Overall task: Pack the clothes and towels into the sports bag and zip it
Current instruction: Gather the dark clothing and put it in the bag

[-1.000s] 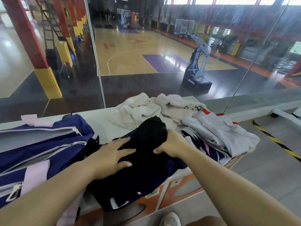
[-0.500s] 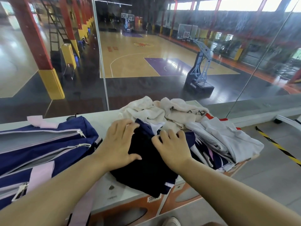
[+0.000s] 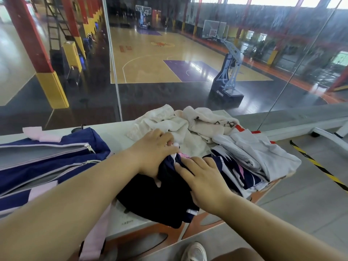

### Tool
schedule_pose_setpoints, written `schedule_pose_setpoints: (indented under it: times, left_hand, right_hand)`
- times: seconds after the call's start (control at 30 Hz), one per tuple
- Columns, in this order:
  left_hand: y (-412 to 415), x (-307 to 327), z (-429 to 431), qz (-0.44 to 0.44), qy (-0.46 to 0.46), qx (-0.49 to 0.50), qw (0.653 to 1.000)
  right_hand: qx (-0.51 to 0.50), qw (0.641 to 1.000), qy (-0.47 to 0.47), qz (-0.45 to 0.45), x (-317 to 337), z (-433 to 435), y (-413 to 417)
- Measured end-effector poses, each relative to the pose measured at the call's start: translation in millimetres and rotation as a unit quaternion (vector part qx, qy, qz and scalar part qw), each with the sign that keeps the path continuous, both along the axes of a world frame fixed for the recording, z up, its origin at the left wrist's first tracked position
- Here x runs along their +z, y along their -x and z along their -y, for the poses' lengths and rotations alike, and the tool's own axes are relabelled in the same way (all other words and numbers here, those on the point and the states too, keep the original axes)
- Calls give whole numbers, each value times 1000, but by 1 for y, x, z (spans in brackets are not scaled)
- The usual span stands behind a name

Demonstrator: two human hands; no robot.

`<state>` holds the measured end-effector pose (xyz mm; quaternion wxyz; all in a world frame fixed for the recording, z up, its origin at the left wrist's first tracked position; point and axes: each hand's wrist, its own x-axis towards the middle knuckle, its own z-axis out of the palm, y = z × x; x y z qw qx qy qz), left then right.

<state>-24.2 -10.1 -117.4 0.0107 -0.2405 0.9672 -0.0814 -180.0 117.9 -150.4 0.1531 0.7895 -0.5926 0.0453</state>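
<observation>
Setting: a white bench top [image 3: 116,131] is standing against a glass wall [image 3: 169,97], with a basketball court [image 3: 150,59] and a wheeled hoop stand [image 3: 228,78] showing beyond it.
Right hand [image 3: 203,179]: is lying palm down with fingers straight and slightly spread, pressing flat on the dark navy garment [image 3: 156,204].
Left hand [image 3: 153,155]: is resting just beside the right hand on the same garment, thumb stretched back along the cloth. Its fingers are bending down at the far edge, where a bit of white and pink fabric is showing. Whether they are pinching cloth cannot be told.
Dark navy garment: is lying bunched under both hands, its near edge hanging over the front of the bench below the wrists.
Patterned jersey [image 3: 235,172]: navy, white and pink, is lying folded just to the right of the right hand, touching the dark garment.
Pale grey garment [image 3: 263,153]: is lying on top of the jersey, further right of the right hand.
Cream towels [image 3: 188,123]: are lying crumpled just beyond the left fingertips, touching them.
Sports bag [image 3: 47,170]: navy with grey zips, is lying on the bench to the left of the left forearm, apart from the clothes. A grey-lined opening is showing between its upper zip tracks.
Pink strap [image 3: 94,232]: is hanging from the bag over the bench front, under the left forearm.
Floor: a white shoe [image 3: 194,251] is showing below the right forearm, and striped tape [image 3: 320,166] is running well to the right.
</observation>
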Motion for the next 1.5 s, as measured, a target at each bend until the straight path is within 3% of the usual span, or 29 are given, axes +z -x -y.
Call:
schedule_pose_setpoints:
  times: [0.17,0.33,0.43,0.67,0.83,1.13,1.5]
  left_hand:
    - [-18,-15,-2,-86,-58,-13,995]
    - [-40,-39,-23,-130,-53,-1,990]
    - [-52,-46,-41,-72,-67,14,995]
    - [-53,-53,-64,40,-36,71,996]
    - [-46,-59,-66,1,-24,78,997]
    - [-30,-34,-48,-90,-129,127,979]
    - [-16,-32,-23,-115,-108,101,982]
  right_hand:
    - [-58,988,-74,124,13,-15,-10]
    - [-75,985,-150,51,6,-28,-27]
    - [-98,986,-135,-5,-14,-30,-32]
    - [-115,990,-77,13,-29,-18,-33]
    - [-80,995,-42,48,-13,-9,-15]
    - [-82,980,-136,120,36,21,-2]
    - [-157,985,-64,21,-11,18,-25]
